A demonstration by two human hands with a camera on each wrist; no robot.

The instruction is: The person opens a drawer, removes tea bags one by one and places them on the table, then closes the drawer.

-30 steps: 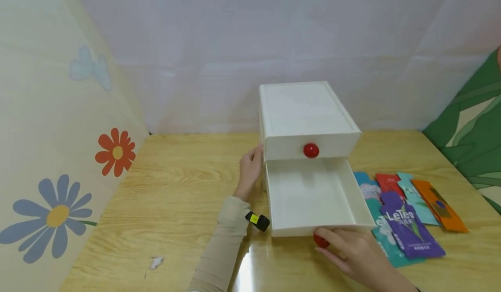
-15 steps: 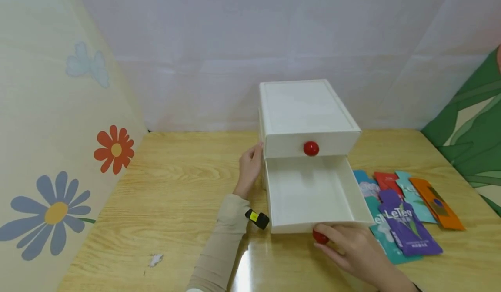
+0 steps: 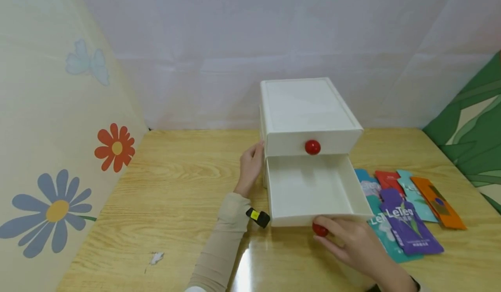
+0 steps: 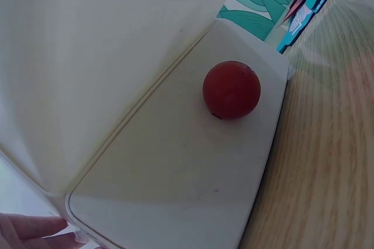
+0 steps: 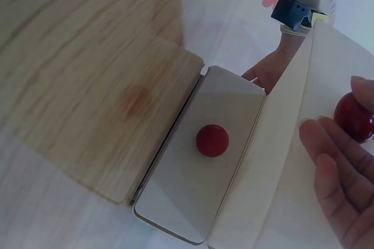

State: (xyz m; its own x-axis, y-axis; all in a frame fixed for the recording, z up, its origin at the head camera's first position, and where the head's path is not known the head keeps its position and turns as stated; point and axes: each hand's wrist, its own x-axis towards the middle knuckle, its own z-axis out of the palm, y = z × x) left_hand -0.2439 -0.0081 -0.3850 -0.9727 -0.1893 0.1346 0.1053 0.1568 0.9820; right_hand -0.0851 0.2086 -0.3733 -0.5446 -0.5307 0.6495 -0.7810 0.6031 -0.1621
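Drawer: I judge it light and rather stiff, probably of thin plastic; its smooth walls could be slippery, but it seems not very fragile.
Lower knob: the best place to take hold, because it is round and stands out from the front.
Drawer's look: white and shallow, with straight walls and this red knob.
Drawer's place: pulled out below the top drawer of the cabinet, toward the front edge of the worktop.
Right hand: thumb and fingers pinch the lower knob.
Left hand: fingers look nearly straight, touching the cabinet's left side.
Pouches: colourful, overlapping, between the cabinet and the worktop's right edge.
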